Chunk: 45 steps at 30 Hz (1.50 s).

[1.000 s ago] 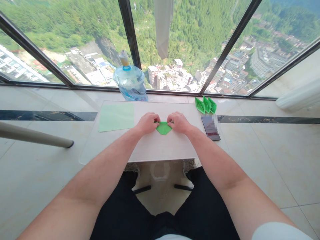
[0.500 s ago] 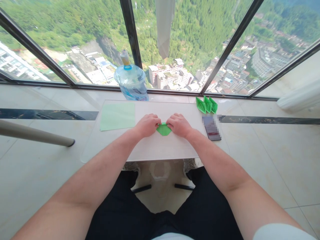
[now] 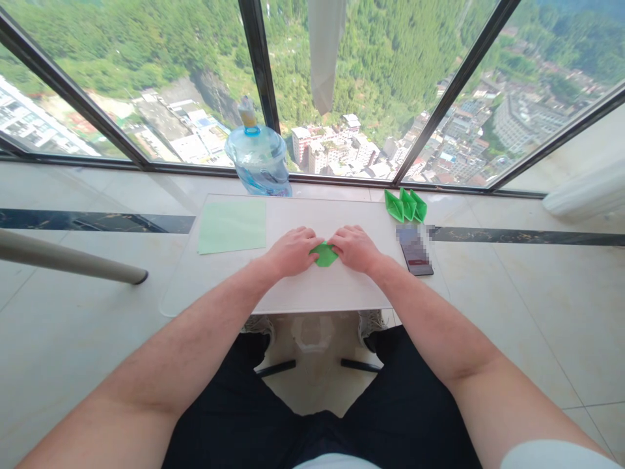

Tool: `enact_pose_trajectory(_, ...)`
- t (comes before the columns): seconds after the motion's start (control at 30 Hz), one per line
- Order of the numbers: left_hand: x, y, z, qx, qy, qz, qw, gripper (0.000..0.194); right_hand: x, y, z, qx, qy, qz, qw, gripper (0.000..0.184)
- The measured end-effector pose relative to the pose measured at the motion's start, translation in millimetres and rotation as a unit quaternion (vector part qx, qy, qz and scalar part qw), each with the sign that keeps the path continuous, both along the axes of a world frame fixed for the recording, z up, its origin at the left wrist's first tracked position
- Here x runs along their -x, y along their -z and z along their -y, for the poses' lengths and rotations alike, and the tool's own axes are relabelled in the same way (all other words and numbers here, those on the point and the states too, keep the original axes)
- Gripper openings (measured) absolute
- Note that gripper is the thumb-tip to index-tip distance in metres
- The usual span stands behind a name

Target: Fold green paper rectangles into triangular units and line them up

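A small piece of folded green paper [image 3: 325, 256] lies on the low white table [image 3: 312, 293] between my hands. My left hand [image 3: 295, 251] grips its left corner, with the thumb near the lower edge. Fingers of my right hand [image 3: 355, 247] are closed on its upper right corner. My fingertips hide both ends of the paper. Left of my left hand is a flat stack of pale green paper [image 3: 232, 227]. Green folded paper boats [image 3: 406, 206] stand together at the table's back right corner.
A dark phone [image 3: 415, 251] lies on the right side of the table, partly blurred out. Behind the table's back edge stands a large blue water jug [image 3: 258, 159], by the window. A beige pole [image 3: 73, 257] reaches in from the left.
My left hand has shifted slightly, its thumb now lower along the paper's left side. The folded paper sits a little further right and is slightly turned. The right hand keeps its hold.
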<state>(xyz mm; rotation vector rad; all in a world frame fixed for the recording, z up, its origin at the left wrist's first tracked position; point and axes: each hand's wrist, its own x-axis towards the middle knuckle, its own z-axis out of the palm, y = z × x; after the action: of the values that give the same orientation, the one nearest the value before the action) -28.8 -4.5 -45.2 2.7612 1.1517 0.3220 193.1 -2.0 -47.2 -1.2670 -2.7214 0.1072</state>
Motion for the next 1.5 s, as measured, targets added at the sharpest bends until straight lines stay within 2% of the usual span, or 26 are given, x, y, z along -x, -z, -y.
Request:
enact_pose_trajectory(0.2, -7.1, -1.1, 9.1, -0.023, -0.007, -0.03, 0.999, 0.018, -2.0, 2.0, 12.3, -0.022, 0.009, 0.02, 1.0, 0.025)
enact_pose_trajectory(0.3, -9.6, -1.5, 13.2, -0.019, -0.018, -0.042, 0.999, 0.021, -5.3, -0.2, 19.8, -0.018, 0.003, -0.001, 1.0, 0.024)
enact_pose_trajectory(0.4, -9.3, -0.6, 14.9, -0.009, -0.024, -0.045, 0.999, 0.026, -7.9, -3.7, 22.9, -0.002, -0.002, -0.009, 1.0, 0.032)
enact_pose_trajectory(0.6, -9.5, -0.7, 10.5, -0.008, -0.04, -0.061, 0.997, 0.048, -6.5, -5.3, 12.2, 0.009, 0.019, -0.007, 1.0, 0.029)
enact_pose_trajectory(0.77, -13.8, -6.2, 9.7, -0.006, -0.06, -0.077, 0.995, 0.046, -5.8, 2.3, 6.2, -0.016, 0.042, -0.004, 0.999, 0.027)
enact_pose_trajectory(1.07, -18.9, -10.7, 19.1, -0.014, -0.072, -0.104, 0.992, 0.041, -7.6, 9.9, 13.7, -0.048, 0.066, 0.016, 0.997, 0.032)
enact_pose_trajectory(1.5, -26.7, 1.7, 38.7, -0.029, -0.124, -0.083, 0.988, 0.039, -3.8, 8.5, 28.3, -0.05, 0.13, 0.027, 0.99, 0.041)
